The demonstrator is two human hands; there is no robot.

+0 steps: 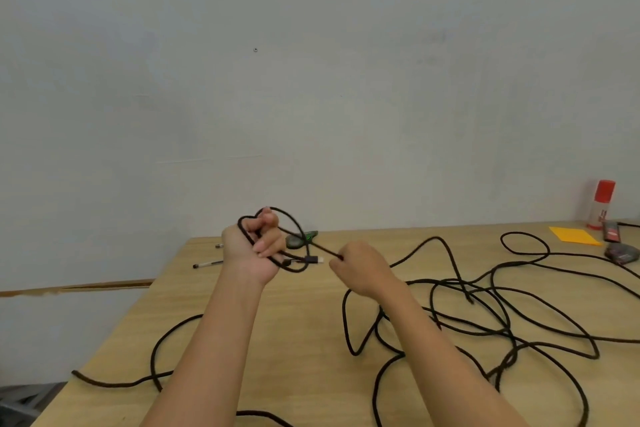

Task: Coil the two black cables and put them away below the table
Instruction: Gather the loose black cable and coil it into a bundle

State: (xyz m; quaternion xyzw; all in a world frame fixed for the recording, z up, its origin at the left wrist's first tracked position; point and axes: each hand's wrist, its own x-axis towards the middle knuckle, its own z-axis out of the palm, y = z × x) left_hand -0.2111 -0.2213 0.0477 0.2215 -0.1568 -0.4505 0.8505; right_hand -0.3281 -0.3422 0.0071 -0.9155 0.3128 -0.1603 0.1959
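My left hand (254,244) is raised above the wooden table (304,322) and grips a small coil of black cable (294,222), with the cable's plug end (313,259) sticking out to the right. My right hand (360,269) pinches the same cable a short way along, so a taut stretch runs between both hands. The rest of the black cable (485,315) lies in loose tangled loops over the right half of the table. Another black strand (162,350) curves across the left front and hangs over the table's left edge.
A pen (207,264) lies behind my left hand. A small dark and green object (301,238) sits near the wall. At the far right stand a red-capped glue stick (601,204), an orange paper (573,235) and two small dark devices (621,253). A wall rises behind the table.
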